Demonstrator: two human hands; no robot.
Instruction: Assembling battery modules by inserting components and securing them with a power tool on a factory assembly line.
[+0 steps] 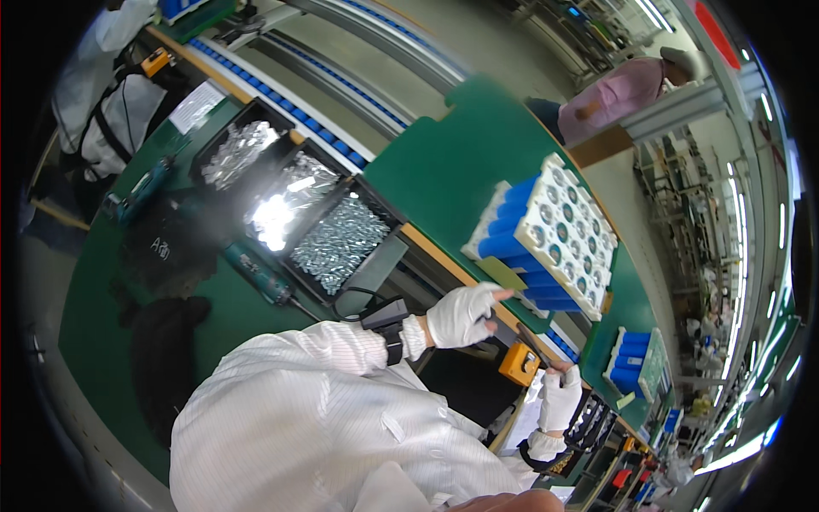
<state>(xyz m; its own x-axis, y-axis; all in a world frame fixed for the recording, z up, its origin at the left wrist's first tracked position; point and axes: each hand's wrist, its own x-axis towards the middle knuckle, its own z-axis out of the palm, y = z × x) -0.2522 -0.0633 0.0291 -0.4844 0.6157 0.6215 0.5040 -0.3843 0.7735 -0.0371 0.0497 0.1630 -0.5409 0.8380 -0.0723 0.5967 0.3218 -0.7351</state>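
Note:
My left hand (465, 317), in a white glove with bare fingertips, is held out with index finger and thumb apart and nothing between them. Its index finger points at the near side of a battery pack (546, 235) of blue cylindrical cells between white holders. A yellowish-green slip (502, 275) sits against that pack, just above the finger. My right hand (560, 403), gloved the same way, is closed at the fingertips around a thin dark rod-like thing (531, 341), whose kind I cannot make out. Beside it is an orange-yellow box (519, 364).
Black bins hold shiny metal strips (299, 183) and small screws (339, 243). A teal power screwdriver (256, 271) lies on the green mat (111, 282). A roller conveyor (281, 101) runs behind. Another battery pack (636, 363) stands right. A person in pink (606, 102) is beyond the bench.

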